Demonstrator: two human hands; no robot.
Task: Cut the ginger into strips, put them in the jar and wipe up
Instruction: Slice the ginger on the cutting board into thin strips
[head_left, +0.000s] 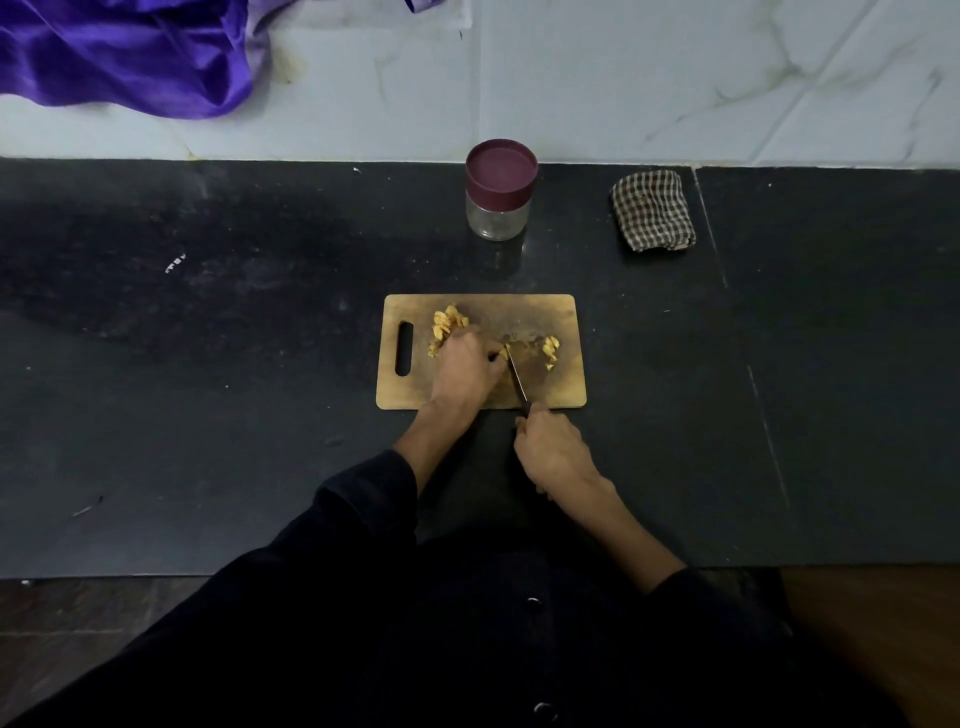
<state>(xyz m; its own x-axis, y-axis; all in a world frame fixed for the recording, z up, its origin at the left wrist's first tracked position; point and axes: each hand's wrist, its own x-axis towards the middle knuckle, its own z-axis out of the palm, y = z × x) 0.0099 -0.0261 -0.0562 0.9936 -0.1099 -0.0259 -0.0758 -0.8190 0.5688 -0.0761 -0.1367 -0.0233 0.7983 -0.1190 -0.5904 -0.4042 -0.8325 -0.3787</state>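
On the wooden cutting board (561, 312), the left hand (467, 364) curls down on a ginger piece (503, 354). The right hand (550, 447) grips the knife (517, 379), blade pointing to 12 o'clock. Cut strips (550, 349) lie at 3 o'clock; the lidded jar (500, 189) stands at 12 o'clock on the tabletop (208, 389).

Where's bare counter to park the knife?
Bare counter left of the board, right of it below the cloth, and between board and jar. The board is crowded: ginger, left hand, knife in right hand.
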